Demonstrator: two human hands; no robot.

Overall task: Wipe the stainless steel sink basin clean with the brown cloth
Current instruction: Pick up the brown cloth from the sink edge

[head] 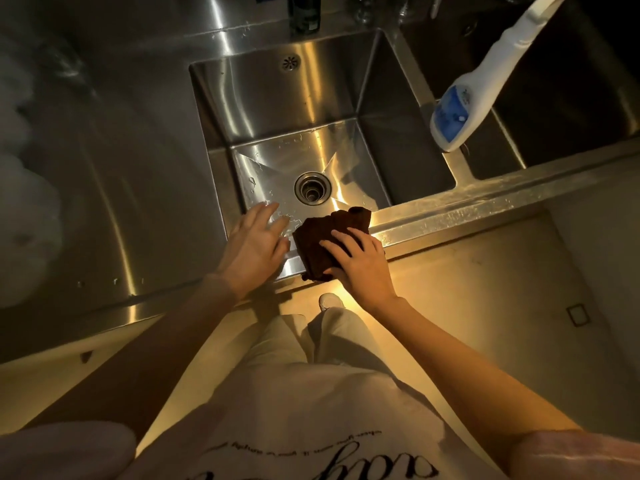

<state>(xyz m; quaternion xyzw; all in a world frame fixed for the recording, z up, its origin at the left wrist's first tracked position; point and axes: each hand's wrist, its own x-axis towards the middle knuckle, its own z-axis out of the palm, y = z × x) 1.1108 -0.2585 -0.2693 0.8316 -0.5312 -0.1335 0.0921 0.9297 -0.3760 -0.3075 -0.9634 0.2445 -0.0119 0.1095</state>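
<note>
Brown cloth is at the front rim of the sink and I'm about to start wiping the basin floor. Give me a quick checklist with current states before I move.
1. Folded brown cloth under control: ok, right hand presses on it at the front rim.
2. Left hand free: ok, open, holding nothing, at the basin's front left edge.
3. Stainless steel sink basin free of dishes: ok, none visible.
4. Round metal drain unblocked: ok, nothing covers it.
5. Basin floor needs wiping: ok, water droplets left of the drain.
6. White and blue sprayer head out of the way: ok, it hangs over the divider to the right.
</note>
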